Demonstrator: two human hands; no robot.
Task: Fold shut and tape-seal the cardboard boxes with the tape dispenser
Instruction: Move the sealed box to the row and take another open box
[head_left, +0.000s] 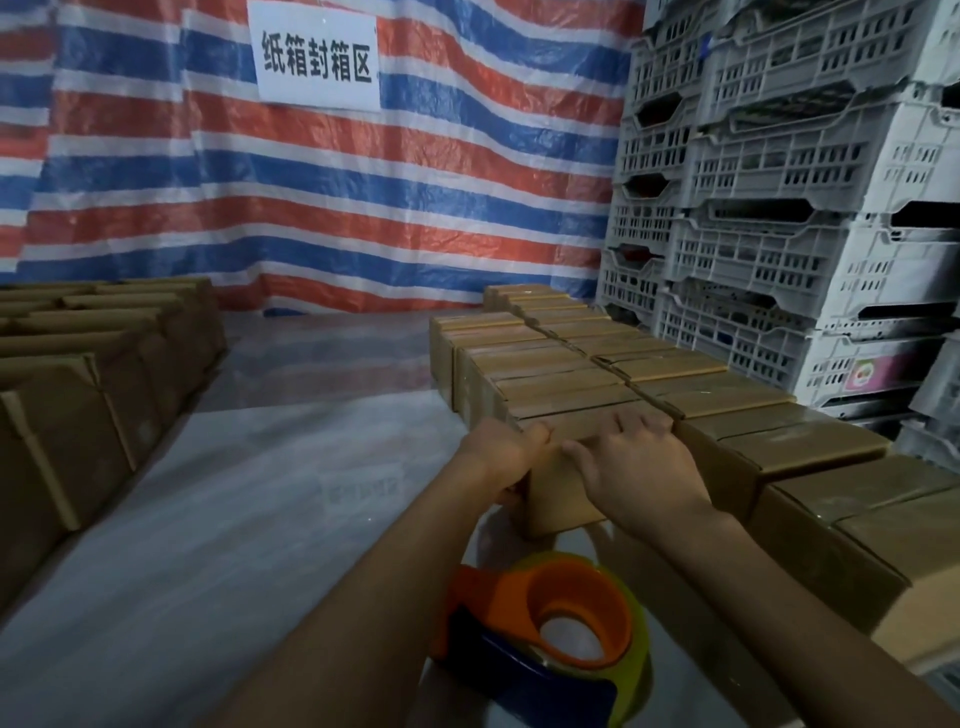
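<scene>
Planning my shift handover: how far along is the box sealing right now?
Done: two rows of closed boxes on the right, apparently taped. In hand: the left hand grips and the right hand presses one box at a row's near end; the tape dispenser lies unheld nearby. Left: open-flapped boxes on the left.
</scene>
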